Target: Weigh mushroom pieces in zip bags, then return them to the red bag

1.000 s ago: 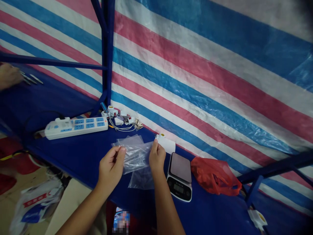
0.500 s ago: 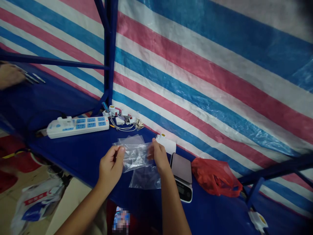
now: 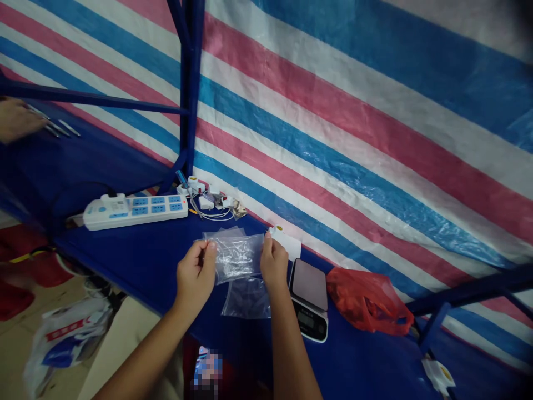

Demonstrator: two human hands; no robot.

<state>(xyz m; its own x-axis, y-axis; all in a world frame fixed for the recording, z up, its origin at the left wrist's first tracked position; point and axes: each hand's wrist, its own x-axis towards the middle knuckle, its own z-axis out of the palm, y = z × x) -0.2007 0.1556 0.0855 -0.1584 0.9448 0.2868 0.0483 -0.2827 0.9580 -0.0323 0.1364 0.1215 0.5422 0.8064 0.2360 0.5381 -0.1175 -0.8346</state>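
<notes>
Between my two hands a clear plastic bag is stretched out above the blue table. My left hand pinches its left edge between thumb and fingers. At the opposite edge, my right hand is closed on the plastic, thumb on top. Another clear bag lies flat on the table just below, partly covered by the held one. Behind, the edge of more clear plastic shows. Right of my right hand sits a kitchen scale with nothing on its plate.
A white power strip and tangled chargers and cables lie at the back left. A red plastic bag rests right of the scale. Another person's hand holds slim metal tools at far left. Blue frame posts stand before striped sheeting.
My right hand has closed on the right edge of the bag, where it was blurred before. The bag is now pulled flatter. The view has shifted slightly.
</notes>
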